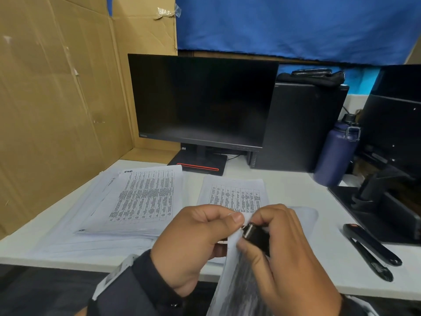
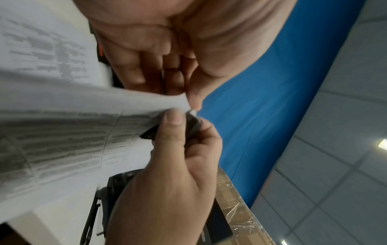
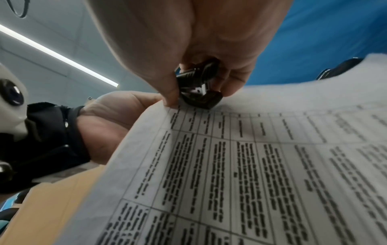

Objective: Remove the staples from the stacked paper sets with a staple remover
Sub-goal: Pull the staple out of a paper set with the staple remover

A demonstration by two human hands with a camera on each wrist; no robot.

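1. The left hand [image 1: 196, 242] pinches the corner of a paper set [image 1: 237, 281], raised above the surface [image 1: 319, 258].
2. The right hand [image 1: 284, 254] grips the staple remover [image 1: 256, 236] at that corner.

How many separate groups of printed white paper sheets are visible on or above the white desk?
3. A large spread stack of printed white paper lies left, a smaller pile lies centre, and one set is held up by both hands. Some may be hidden.
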